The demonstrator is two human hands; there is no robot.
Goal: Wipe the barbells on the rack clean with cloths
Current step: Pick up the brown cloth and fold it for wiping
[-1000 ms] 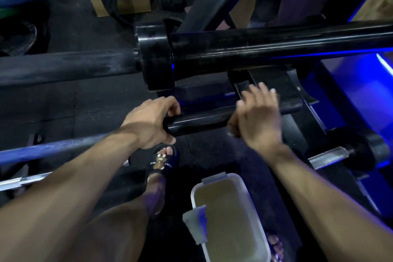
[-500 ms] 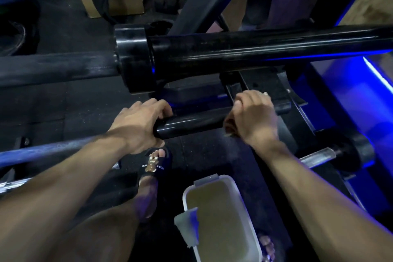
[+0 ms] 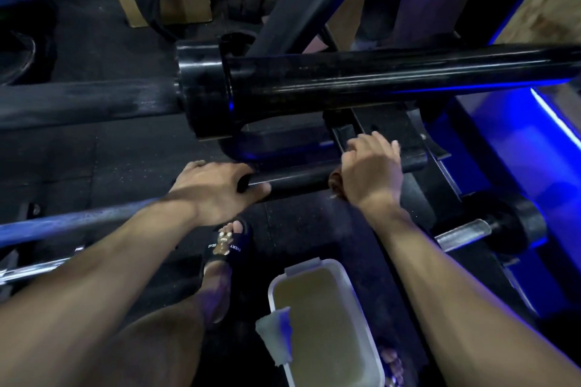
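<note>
Two hands were wrapped round one bar (image 3: 295, 177) at centre: the left hand (image 3: 213, 190) gripped its collar, the right hand (image 3: 372, 173), at 3 o'clock, clamped a brown cloth (image 3: 335, 183) against it.

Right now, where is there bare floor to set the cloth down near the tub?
Bare rubber floor lies between the sandalled foot, the white tub and the right forearm. Crowded: under the lower bar, gripped by both hands.
</note>
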